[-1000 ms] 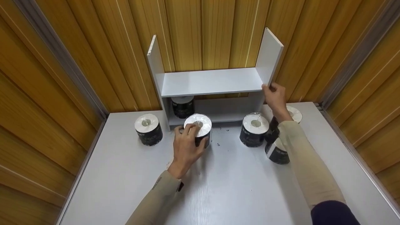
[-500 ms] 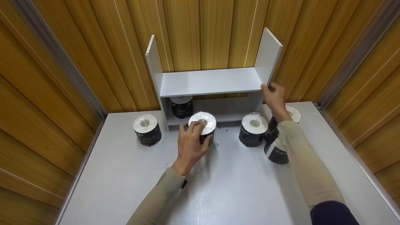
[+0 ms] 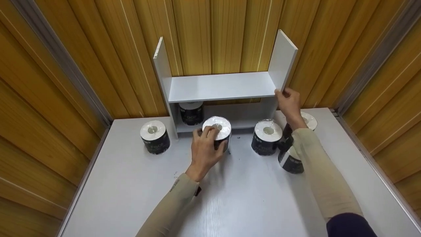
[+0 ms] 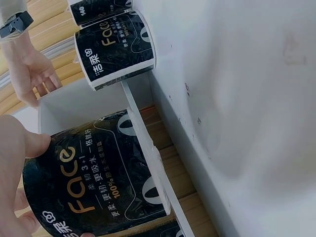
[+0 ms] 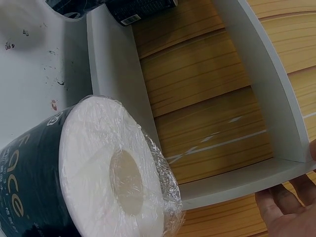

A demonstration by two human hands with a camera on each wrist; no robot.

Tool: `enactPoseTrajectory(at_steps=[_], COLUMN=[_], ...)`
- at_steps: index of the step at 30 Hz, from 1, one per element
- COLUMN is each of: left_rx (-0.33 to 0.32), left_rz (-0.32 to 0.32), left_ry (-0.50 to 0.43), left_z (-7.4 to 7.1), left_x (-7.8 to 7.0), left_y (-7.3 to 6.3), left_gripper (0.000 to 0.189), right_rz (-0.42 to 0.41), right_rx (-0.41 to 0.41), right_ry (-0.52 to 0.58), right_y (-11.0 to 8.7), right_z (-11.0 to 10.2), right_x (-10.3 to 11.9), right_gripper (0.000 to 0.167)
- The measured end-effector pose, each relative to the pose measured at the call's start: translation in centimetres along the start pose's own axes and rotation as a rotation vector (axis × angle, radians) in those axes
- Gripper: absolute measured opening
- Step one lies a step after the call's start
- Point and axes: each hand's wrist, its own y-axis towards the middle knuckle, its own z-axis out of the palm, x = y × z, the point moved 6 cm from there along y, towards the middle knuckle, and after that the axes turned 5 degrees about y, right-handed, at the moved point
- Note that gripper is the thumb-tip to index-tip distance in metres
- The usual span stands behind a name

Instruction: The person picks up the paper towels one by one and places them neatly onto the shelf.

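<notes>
My left hand grips a plastic-wrapped toilet roll with a black printed label, held upright in front of the white shelf's lower compartment. In the left wrist view, fingers and thumb wrap around the label of this roll. My right hand pinches the right side panel of the white shelf at the middle board's height, thumb at the front edge. Another toilet roll stands inside the lower compartment, at its left end.
One toilet roll stands on the white table left of the shelf. Several more, including a front-right roll, stand near my right forearm, which partly hides some. Wood-patterned walls enclose the table at the back and sides.
My left hand has carried its toilet roll a little to the right and slightly toward the shelf. The right hand keeps its grip on the side panel.
</notes>
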Motion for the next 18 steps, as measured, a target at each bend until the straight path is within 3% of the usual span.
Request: enactPoseTrajectory(at_steps=[8,18], left_rx=[-0.002,-0.02], left_rz=[-0.012,-0.003], left_ry=[-0.003,0.007], left_z=[0.2,0.4], left_x=[-0.1,0.1], left_y=[1.0,1.8], left_gripper=[0.039,0.038], right_rz=[-0.032,-0.005], right_rx=[-0.005,0.012], right_ry=[0.031,0.015], right_y=[0.0,-0.1], right_z=[-0.2,-0.2], right_x=[0.5,0.2], right_gripper=[0.035,0.042])
